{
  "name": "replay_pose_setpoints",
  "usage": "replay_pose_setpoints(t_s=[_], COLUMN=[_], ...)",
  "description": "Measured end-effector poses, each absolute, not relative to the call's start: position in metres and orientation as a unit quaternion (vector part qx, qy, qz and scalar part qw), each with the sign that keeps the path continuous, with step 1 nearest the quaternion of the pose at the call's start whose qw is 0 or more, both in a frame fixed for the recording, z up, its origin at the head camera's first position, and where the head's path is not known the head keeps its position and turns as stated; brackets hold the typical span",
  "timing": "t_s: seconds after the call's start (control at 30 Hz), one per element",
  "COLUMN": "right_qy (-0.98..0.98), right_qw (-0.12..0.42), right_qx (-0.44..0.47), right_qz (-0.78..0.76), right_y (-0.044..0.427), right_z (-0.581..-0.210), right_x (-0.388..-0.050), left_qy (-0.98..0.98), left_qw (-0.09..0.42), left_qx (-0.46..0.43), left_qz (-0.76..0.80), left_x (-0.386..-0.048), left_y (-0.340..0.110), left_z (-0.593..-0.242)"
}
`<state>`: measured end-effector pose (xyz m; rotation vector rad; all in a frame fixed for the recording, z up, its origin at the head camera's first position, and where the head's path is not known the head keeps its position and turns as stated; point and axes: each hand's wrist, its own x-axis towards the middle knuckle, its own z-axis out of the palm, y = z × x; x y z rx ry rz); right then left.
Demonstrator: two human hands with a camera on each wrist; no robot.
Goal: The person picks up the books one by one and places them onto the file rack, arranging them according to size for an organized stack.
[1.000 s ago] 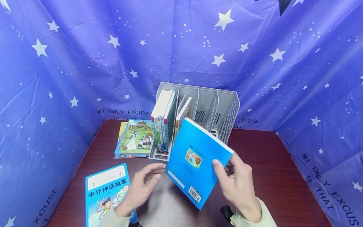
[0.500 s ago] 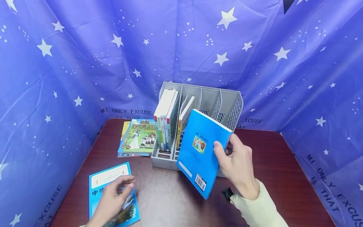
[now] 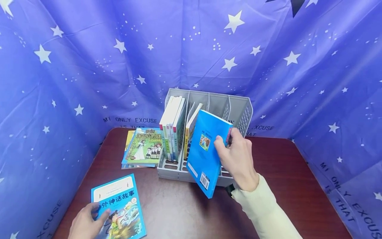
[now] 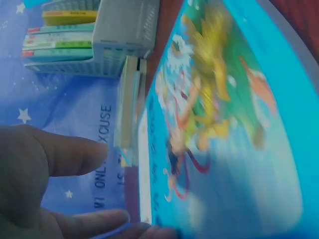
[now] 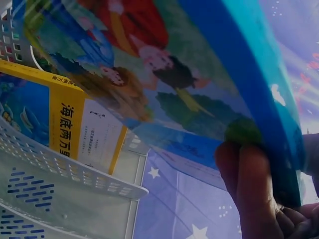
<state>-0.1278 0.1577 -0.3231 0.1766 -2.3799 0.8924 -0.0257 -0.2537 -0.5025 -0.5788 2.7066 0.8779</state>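
Note:
My right hand point(image 3: 237, 156) grips a blue book point(image 3: 201, 159) by its right edge, thumb on the back cover and fingers behind it. That book is tilted, in front of the grey magazine rack point(image 3: 168, 173). In the right wrist view its illustrated front cover point(image 5: 164, 64) faces a yellow book point(image 5: 65, 124) standing in the rack. My left hand point(image 3: 86, 221) is at the left edge of another blue book point(image 3: 126, 215) lying face up on the table. In the left wrist view the thumb point(image 4: 79, 154) and fingers are spread apart beside this book.
Several books point(image 3: 171, 126) stand in the rack's leftmost compartment. Left of the rack lies a small stack of books point(image 3: 144, 149), a green comic-style cover on top. A blue star-patterned curtain point(image 3: 149, 66) surrounds the dark red table point(image 3: 277, 166) at the back and sides.
My right hand has carried its blue book away from me, closer to the rack. My left hand has left that book's side and moved left and down to the book on the table.

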Motion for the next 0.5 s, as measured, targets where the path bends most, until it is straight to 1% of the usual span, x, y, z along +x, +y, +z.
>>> replay_pose_setpoints(t_s=[0.17,0.33,0.5], right_qy=[-0.897,-0.9,-0.904], right_qw=[0.301,0.303,0.288], right_qx=[0.047,0.047,0.06], right_qz=[0.319,0.311,0.311], right_y=[0.152,0.145,0.135], right_z=[-0.32,-0.317,-0.323], right_x=[-0.14,-0.157,-0.176], left_qy=[0.926,0.921,0.929], left_qw=[0.129,0.146,0.133], left_qx=[-0.243,-0.287,-0.289], left_qz=[0.259,0.22,0.19], left_x=[-0.019,-0.015,-0.013], left_y=[-0.263,-0.255,-0.24], left_z=[-0.51,-0.516,-0.518])
